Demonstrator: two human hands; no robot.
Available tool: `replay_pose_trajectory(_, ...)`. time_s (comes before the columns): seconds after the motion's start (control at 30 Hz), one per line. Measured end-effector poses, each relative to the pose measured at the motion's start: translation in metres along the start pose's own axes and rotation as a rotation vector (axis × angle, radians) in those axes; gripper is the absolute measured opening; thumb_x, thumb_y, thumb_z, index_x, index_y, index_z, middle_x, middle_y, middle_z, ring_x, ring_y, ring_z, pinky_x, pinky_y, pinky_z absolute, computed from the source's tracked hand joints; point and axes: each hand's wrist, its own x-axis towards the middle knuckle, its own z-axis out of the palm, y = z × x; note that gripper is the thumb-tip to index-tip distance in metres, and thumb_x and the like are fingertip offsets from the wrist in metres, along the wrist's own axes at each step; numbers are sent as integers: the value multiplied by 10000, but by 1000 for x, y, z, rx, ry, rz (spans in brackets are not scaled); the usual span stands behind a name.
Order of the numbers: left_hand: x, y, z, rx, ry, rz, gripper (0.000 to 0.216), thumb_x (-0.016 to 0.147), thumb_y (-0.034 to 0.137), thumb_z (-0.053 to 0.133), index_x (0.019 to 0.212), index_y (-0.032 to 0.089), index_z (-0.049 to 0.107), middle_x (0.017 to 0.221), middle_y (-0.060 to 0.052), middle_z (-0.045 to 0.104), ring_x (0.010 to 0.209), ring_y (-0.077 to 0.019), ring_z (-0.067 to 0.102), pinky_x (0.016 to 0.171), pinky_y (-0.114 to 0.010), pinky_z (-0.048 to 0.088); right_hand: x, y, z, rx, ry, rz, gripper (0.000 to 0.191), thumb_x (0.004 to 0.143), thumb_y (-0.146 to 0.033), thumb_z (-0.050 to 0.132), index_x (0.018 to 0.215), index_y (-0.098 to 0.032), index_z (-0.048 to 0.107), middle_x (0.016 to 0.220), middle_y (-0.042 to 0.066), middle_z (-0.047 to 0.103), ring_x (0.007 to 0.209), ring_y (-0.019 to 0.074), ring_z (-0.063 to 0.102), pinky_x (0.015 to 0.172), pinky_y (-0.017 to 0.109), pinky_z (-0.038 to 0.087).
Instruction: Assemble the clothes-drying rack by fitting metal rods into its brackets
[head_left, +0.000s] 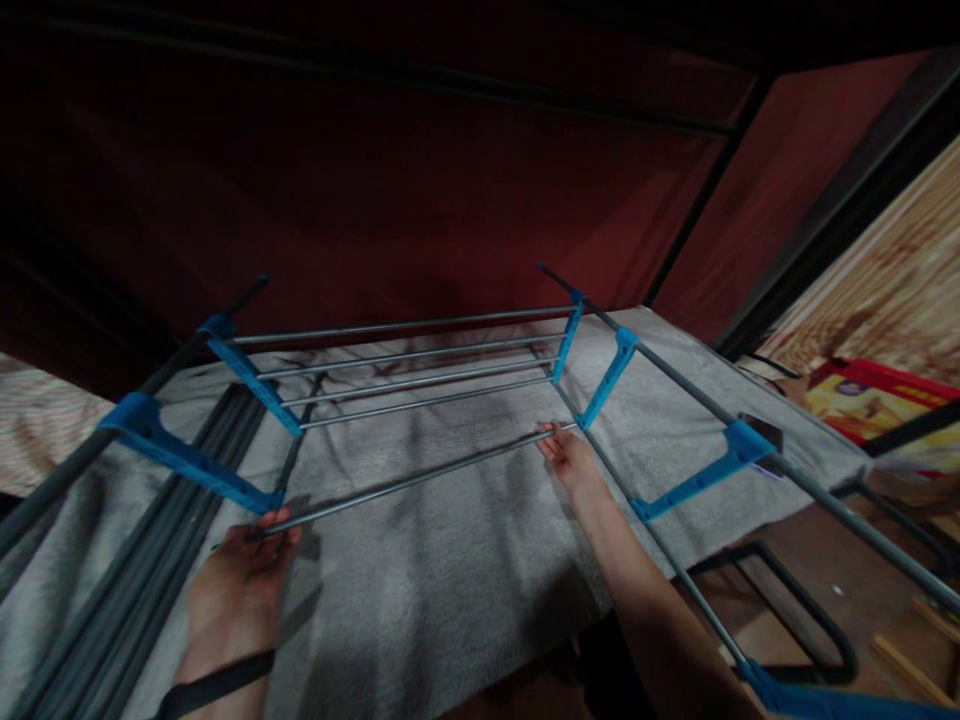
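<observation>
I have the left hand (244, 565) closed around the near-left end of a thin metal rod (405, 484), just beside a blue bracket (201, 468). My right hand (564, 458) pinches it near its other end, close to the foot of the right-hand bracket (607, 382). The rod spans between both hands above gray cloth (450, 580), in front of four fitted crossbars (420, 354).

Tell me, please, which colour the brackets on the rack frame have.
The brackets are blue, seen best in the head view.
</observation>
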Motion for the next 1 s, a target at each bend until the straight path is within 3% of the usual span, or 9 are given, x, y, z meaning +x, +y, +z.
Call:
replay_pose_trajectory(0.13,-17,6,11,-28,22,-106,354,839,-49,319,782,172,590,832,-40,674,696,-151,673,591,-255,596,4,1,-3,-7,21,-22,225,949,-88,554,762,-205,602,667,-20,701,586,99,661,668,221,607)
replay_pose_trajectory(0.3,-35,8,23,-31,26,-131,332,895,-49,354,754,146,583,746,-9,636,621,-106,629,567,-192,575,11,-1,-6,-18,49,-22,206,929,-106,602,751,-209,596,598,-47,657,501,84,604,615,195,585)
replay_pose_trajectory(0.6,-33,8,25,2,49,-176,312,936,-13,404,743,159,577,690,7,643,585,-100,624,546,-172,576,17,-1,-5,-30,17,4,220,934,-75,499,784,-198,603,636,-6,685,569,112,658,624,225,599)
replay_pose_trajectory(0.8,-25,4,19,-7,21,-87,387,902,-47,296,769,170,587,728,-5,650,636,-111,653,588,-193,589,19,-1,-7,-34,20,-7,216,942,-68,520,787,-195,601,658,-7,694,570,108,657,629,219,596)
replay_pose_trajectory(1.0,-28,0,18,40,-40,-32,327,859,-53,356,766,168,579,801,-30,677,718,-121,661,638,-203,589,22,-4,-11,-31,27,-27,201,959,-102,545,793,-195,611,637,-15,688,562,102,650,627,211,600)
